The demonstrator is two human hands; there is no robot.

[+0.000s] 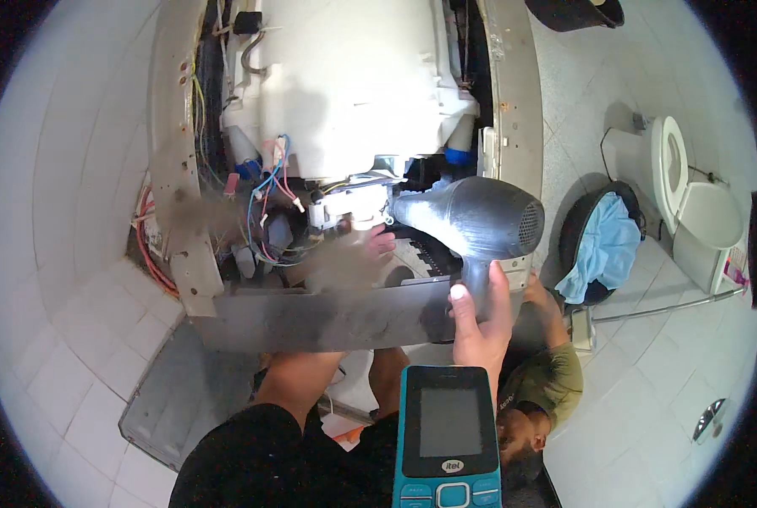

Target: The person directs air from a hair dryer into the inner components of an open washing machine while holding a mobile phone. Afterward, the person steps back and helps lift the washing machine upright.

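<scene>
My right hand (482, 330) comes up from the lower edge and grips the handle of a dark grey hair dryer (488, 216). The dryer's nozzle points left, close beside a brightly lit white plastic part (353, 207) inside an opened appliance that looks like a washing machine. Fingers of another hand (381, 241) show beneath that part; whose they are, I cannot tell. A teal and black keypad phone (452, 432) covers my right wrist, and what holds it is out of sight. My left hand is not in view. Loose coloured wires (268, 195) hang left of the white part.
Above is the white tub (353, 85); the grey front panel (336, 317) crosses below it. At the lower right a person in an olive shirt (547, 385) reaches up to the frame. Blue cloth (607, 245) lies in a black basin near a toilet (670, 169).
</scene>
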